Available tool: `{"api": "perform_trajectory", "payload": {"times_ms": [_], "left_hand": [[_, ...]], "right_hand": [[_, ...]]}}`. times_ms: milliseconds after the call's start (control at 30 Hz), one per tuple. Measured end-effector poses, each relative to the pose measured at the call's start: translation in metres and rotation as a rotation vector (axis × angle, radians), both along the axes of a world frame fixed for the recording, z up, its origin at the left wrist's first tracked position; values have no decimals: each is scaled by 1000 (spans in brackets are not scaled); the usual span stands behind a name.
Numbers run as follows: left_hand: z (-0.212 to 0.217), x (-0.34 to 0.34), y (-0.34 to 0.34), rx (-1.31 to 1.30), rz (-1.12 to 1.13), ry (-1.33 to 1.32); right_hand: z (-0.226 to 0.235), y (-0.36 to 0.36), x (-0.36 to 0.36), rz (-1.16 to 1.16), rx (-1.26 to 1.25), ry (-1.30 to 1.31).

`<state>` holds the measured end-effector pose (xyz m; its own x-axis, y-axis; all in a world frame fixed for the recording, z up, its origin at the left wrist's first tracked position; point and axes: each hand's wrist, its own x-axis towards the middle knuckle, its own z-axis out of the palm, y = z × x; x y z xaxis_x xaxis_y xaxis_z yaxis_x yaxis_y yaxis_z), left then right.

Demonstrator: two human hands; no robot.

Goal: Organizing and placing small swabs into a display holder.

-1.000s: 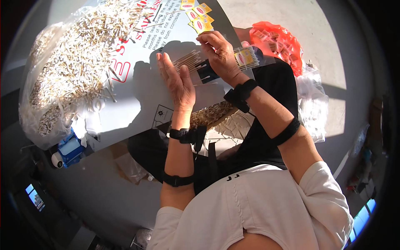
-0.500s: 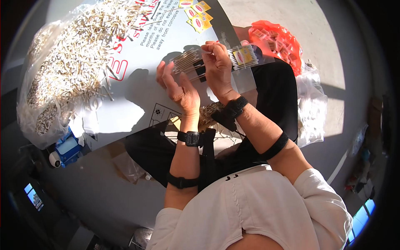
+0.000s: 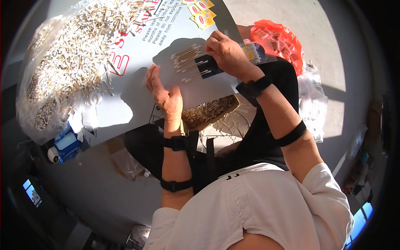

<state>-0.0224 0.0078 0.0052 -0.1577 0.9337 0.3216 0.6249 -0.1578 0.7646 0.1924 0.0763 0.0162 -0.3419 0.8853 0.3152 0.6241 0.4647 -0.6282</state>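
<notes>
A row of cotton swabs [image 3: 186,57] lies on the printed grey-white table board, with a few swabs [image 3: 194,76] set apart below it. Their right ends rest on a dark patch [image 3: 211,68]. Over the right end of the row is my right hand [image 3: 230,55], its fingers pinched together; whatever is between the fingertips is hidden. My left hand [image 3: 168,100] hovers at the board's near side, left of the swabs, fingers apart and holding nothing. Partly behind my right hand sits a flat clear pack of swabs [image 3: 251,53] with a yellow card.
A big clear bag of loose swabs [image 3: 71,62] covers the board's left. Yellow cards [image 3: 202,14] lie at the far edge. A red bag [image 3: 278,41] of small packs stands at right, beside a clear bag [image 3: 311,102]. Below the board is a box of swabs [image 3: 210,111].
My left hand has drawn back to the left, away from the swabs. My right hand has shifted right and turned over the dark patch, uncovering more of the row and the box below.
</notes>
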Motion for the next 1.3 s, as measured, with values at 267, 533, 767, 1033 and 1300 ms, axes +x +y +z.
{"api": "perform_trajectory", "payload": {"times_ms": [267, 533, 767, 1033, 1300], "left_hand": [[-3, -40, 7, -8, 255, 9], [7, -110, 71, -93, 528, 188], [23, -124, 99, -509, 559, 379], [25, -61, 84, -102, -20, 488], [27, -16, 101, -139, -352, 446]], "right_hand": [[37, -66, 7, 266, -302, -38], [35, -89, 3, 256, -417, 6], [31, -85, 1, 196, -384, -2], [29, -82, -3, 105, -401, 36], [19, -83, -2, 48, -356, 100]]}}
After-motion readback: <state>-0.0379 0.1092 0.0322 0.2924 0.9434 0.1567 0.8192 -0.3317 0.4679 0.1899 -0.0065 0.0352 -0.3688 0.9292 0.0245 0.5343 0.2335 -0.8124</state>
